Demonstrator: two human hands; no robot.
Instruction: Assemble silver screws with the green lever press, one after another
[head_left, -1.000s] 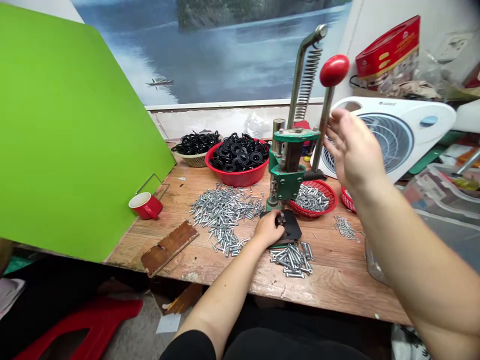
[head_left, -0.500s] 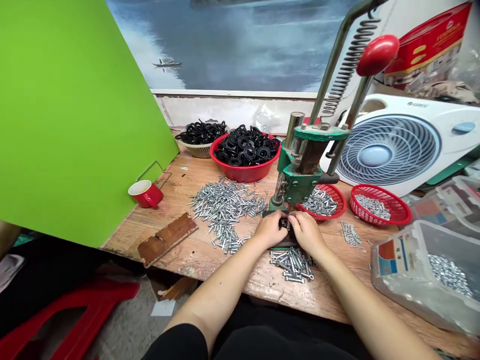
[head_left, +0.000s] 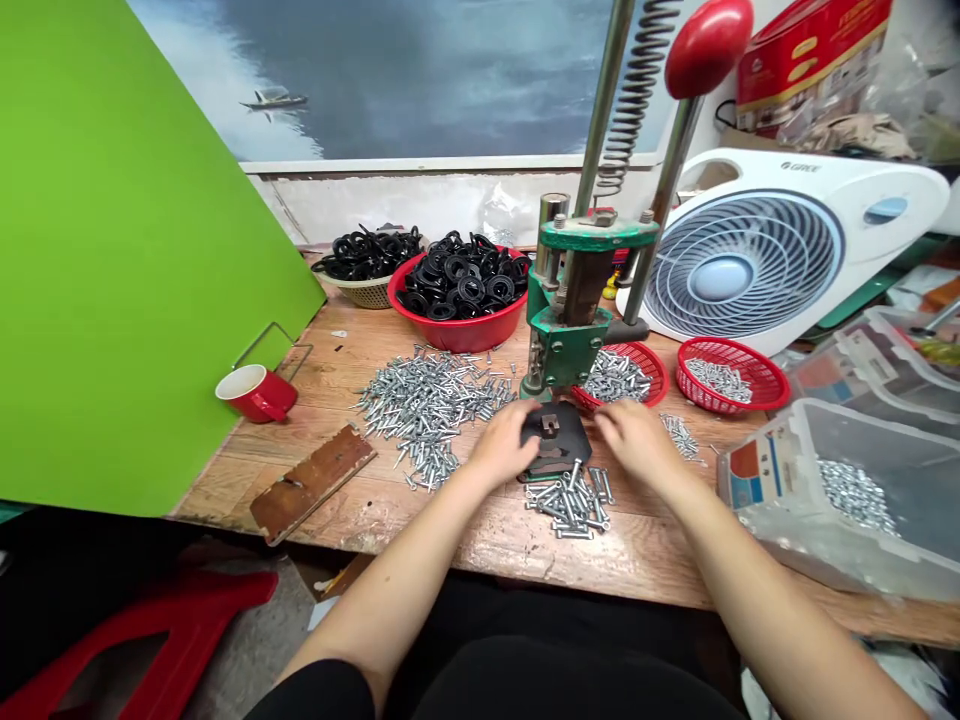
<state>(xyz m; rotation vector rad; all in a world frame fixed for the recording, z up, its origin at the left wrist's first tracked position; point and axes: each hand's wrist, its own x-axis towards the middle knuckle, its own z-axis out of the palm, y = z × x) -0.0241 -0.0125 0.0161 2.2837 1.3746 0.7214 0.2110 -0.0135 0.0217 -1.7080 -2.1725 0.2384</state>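
My left hand point(head_left: 504, 442) rests at the left edge of the black base plate point(head_left: 574, 440) of a green hand press point(head_left: 574, 345), thumb and fingers apart with nothing seen between them. To the right of the plate is my right hand point(head_left: 637, 440), its fingers loosely apart near a red basket point(head_left: 664, 385) of metal bolts. A small metal fixture point(head_left: 550, 425) sits on the plate. In front of it lies a pile of eye bolts point(head_left: 566, 505); one bolt point(head_left: 577, 472) stands tilted at its top edge. A larger heap of metal screws point(head_left: 439, 405) spreads on the left.
Behind are a red bowl point(head_left: 457, 335) and a beige basket point(head_left: 367, 292) of black rings. A red mug point(head_left: 259, 395) and a wooden board point(head_left: 311, 485) lie left. Right stand another red basket point(head_left: 776, 385), a clear bin point(head_left: 780, 530) and a fan point(head_left: 817, 240). The press lever's red knob point(head_left: 709, 48) rises above.
Both hands were together over the fixture on the plate; they have now moved apart to its two sides, uncovering it. A tilted bolt now shows on the front pile. The view has shifted.
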